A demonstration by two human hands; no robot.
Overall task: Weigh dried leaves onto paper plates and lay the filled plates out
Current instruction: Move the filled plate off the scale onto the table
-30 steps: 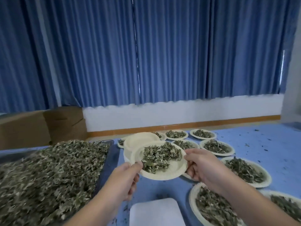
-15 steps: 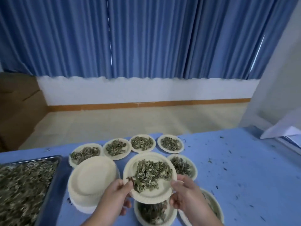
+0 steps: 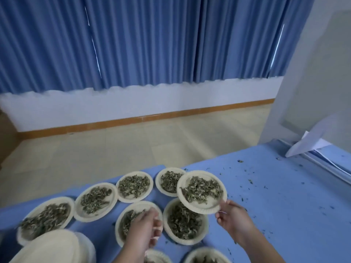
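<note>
1. Nearest, a stack of empty paper plates (image 3: pixel 55 247) sat at the lower left: pale, matte, round and shallow with raised rims. That they were unused suggested more weighing remained.
2. The left hand (image 3: pixel 144 230) hovered over a filled plate with its fingers loosely curled. It was blurred, but apparently held nothing.
3. The right hand (image 3: pixel 233 218) pinched the near rim of the filled plate (image 3: pixel 202 190) between thumb and fingers. The plate was lifted, overlapped two laid plates, and was not yet set down.
4. Its dried leaves (image 3: pixel 201 188) lay in a loose, crinkled grey-green heap.
5. About eight laid plates (image 3: pixel 96 202) stood in rows close together, two of them cut off by the bottom edge, so the layout looked well under way.
6. The blue table cover (image 3: pixel 284 196) was smooth and flecked with leaf crumbs. Its bare stretch on the right seemed the likely spot for the lifted plate.
7. Farther off were a folded white sheet (image 3: pixel 311 141), a beige tiled floor (image 3: pixel 133 145) and pleated blue curtains (image 3: pixel 152 44).
</note>
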